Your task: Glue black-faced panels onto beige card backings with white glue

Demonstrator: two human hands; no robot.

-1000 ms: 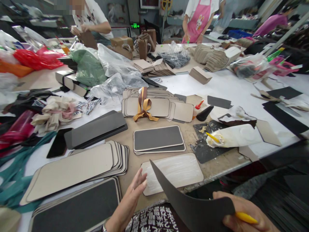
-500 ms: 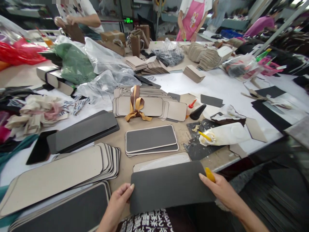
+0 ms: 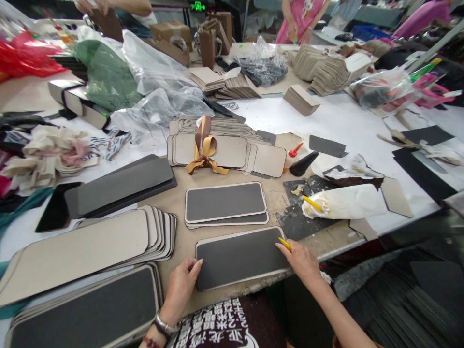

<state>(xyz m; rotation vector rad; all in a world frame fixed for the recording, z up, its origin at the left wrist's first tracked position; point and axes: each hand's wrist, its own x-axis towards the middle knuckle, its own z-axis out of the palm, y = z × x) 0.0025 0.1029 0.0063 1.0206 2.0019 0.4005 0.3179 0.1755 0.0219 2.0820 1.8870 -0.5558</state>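
Note:
A dark grey panel (image 3: pixel 241 258) lies on a slightly larger beige board (image 3: pixel 255 280), whose pale rim shows around it. At the panel's left edge, my left hand (image 3: pixel 183 280) pinches the edge between thumb and fingers. My right hand (image 3: pixel 300 261) touches the upper right corner and keeps a small yellow spreader (image 3: pixel 285 243) in its grip. Just beyond lie two similar grey-topped boards (image 3: pixel 225 203), stacked slightly askew. To the right, a white cut-open bottle (image 3: pixel 348 202) holds pasty white glue, with another yellow spreader (image 3: pixel 311 203) lying in it.
Stacks of beige boards (image 3: pixel 83 241) and grey-faced boards (image 3: pixel 87 307) stand at left, near loose grey panels (image 3: pixel 123 186) and a phone-like black slab (image 3: pixel 58 208). A ribbon-tied bundle (image 3: pixel 217 147) lies behind. Plastic bags (image 3: pixel 159 106) cover the far left. Other people work across the table.
The dark grey panel, held raised and tilted between both hands before, now lies flat on the beige board. Both hands have moved with it, and the view has tipped downward.

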